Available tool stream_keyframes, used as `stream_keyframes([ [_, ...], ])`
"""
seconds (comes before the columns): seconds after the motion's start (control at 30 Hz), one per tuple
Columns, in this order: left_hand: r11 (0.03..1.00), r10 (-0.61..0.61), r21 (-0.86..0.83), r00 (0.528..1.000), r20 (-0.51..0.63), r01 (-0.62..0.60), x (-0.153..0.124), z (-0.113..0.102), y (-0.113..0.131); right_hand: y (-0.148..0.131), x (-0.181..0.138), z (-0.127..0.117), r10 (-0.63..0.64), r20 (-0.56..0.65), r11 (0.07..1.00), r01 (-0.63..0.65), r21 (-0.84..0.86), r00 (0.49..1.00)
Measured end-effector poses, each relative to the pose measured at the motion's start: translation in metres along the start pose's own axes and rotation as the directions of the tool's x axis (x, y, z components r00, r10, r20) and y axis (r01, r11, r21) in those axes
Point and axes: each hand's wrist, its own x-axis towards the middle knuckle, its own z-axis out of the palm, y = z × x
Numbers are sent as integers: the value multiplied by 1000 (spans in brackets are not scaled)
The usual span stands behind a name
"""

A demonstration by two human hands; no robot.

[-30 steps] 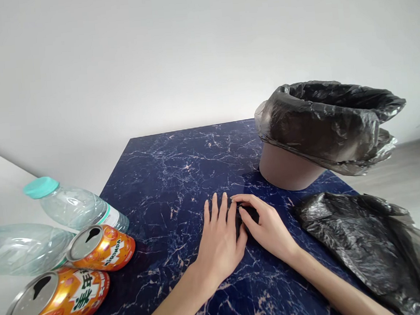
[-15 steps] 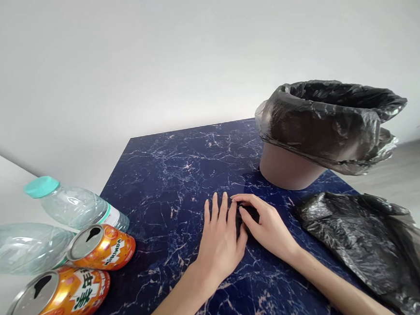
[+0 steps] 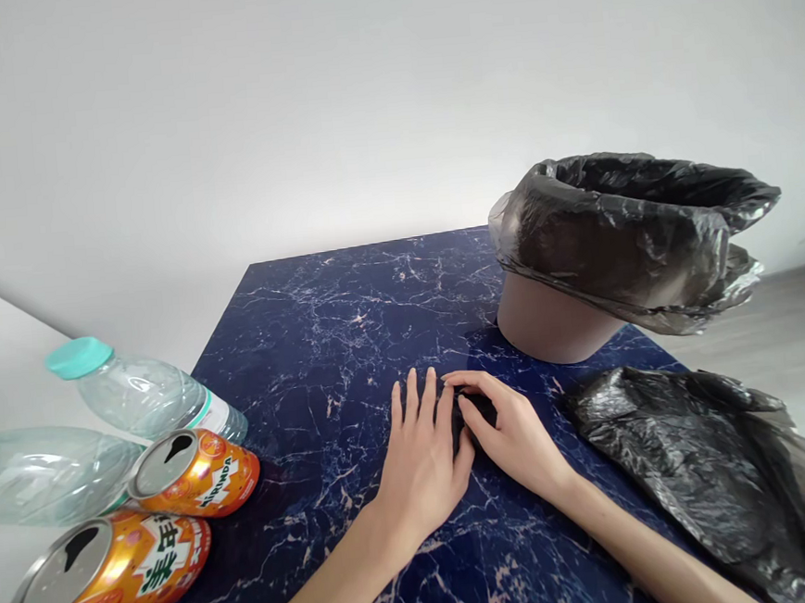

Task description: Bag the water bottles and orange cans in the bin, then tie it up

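My left hand point(image 3: 422, 463) lies flat on the dark blue marble table point(image 3: 349, 324), fingers stretched out side by side, its edge against a small black bundle point(image 3: 479, 411). My right hand point(image 3: 517, 436) curls over that bundle from the right, its fingers bent around it. Most of the bundle is hidden between the two hands, so I cannot make out what it is. Both hands rest just in front of a brown bin point(image 3: 550, 325) lined with a black bag point(image 3: 620, 229).
A loose crumpled black plastic bag point(image 3: 708, 463) lies on the table at the right. At the left edge lie two orange drink cans point(image 3: 193, 473) point(image 3: 110, 571) and two clear plastic bottles with teal caps point(image 3: 145, 393) point(image 3: 40, 474). A white wall stands behind.
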Motion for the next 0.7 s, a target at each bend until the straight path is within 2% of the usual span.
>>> stream_keyframes([
  [0.7,1000,-7,-20,1000,-17,7,-1,2,-1,2,0,0,-14,4,1000,14,-10,1000],
])
